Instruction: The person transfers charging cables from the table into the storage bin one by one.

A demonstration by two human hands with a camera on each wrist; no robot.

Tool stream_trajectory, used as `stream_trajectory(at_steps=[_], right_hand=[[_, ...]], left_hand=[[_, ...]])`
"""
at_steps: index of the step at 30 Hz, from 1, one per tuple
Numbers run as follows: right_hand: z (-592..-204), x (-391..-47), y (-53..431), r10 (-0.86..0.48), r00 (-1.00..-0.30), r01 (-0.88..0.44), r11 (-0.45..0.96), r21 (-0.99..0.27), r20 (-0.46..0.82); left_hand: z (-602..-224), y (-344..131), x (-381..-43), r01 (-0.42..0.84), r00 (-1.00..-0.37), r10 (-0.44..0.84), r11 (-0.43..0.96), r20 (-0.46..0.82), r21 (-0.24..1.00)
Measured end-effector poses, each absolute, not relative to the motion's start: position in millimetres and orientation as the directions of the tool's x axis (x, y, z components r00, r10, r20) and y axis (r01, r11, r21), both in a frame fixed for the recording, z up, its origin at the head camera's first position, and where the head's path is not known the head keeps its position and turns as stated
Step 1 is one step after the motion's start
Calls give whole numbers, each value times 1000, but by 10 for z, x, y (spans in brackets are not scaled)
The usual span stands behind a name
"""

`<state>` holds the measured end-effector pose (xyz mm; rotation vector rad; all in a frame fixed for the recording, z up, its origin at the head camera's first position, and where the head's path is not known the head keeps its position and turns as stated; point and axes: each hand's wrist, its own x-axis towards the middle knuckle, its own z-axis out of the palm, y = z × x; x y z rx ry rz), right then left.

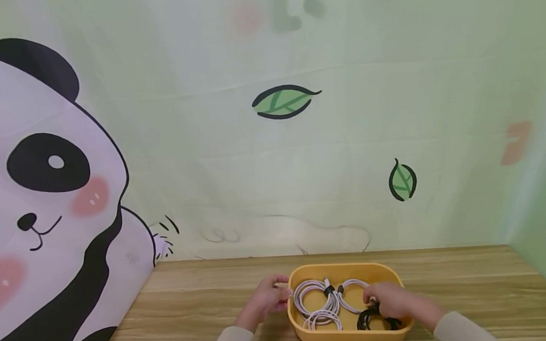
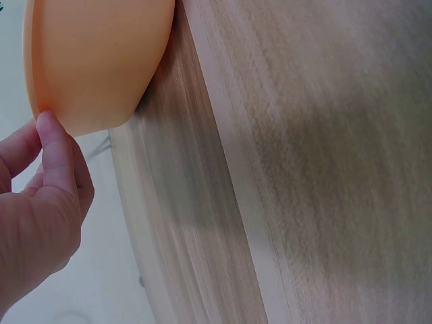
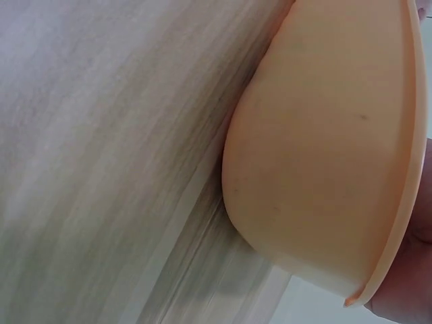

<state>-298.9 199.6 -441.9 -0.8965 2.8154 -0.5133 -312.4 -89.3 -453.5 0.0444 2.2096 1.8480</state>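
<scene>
A yellow plastic bin (image 1: 351,338) sits on the wooden table with bundled cables inside. My left hand (image 1: 269,298) pinches its left rim; in the left wrist view the fingertips of that hand (image 2: 50,196) meet at the bin's edge (image 2: 101,67). My right hand (image 1: 390,298) reaches over the right rim, fingers curled down at a coiled black cable (image 1: 366,320) in the front right corner. The bin's wall (image 3: 317,155) hides those fingertips in the right wrist view. Left of it lie a large white cable coil (image 1: 306,305) and a smaller white coil (image 1: 349,282), each with a black tie.
Another thin white cable loop (image 1: 318,318) lies at the front left inside the bin. Wood-grain tabletop (image 1: 206,296) extends around the bin. Behind the table hangs a pale green cloth backdrop (image 1: 198,186) with a printed panda and leaves.
</scene>
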Motion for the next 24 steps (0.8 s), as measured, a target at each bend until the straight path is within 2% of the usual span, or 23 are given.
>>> stream_trajectory(at_steps=[7, 24], right_hand=[[-4405, -2959, 1930, -433, -893, -359, 851, -385, -124], [-4382, -2943, 1907, -416, -897, -333, 860, -386, -151]], left_hand=[[-4530, -890, -3122, -144, -966, 186, 194, -181, 970], [-4524, -886, -3111, -144, -966, 189, 179, -178, 973]])
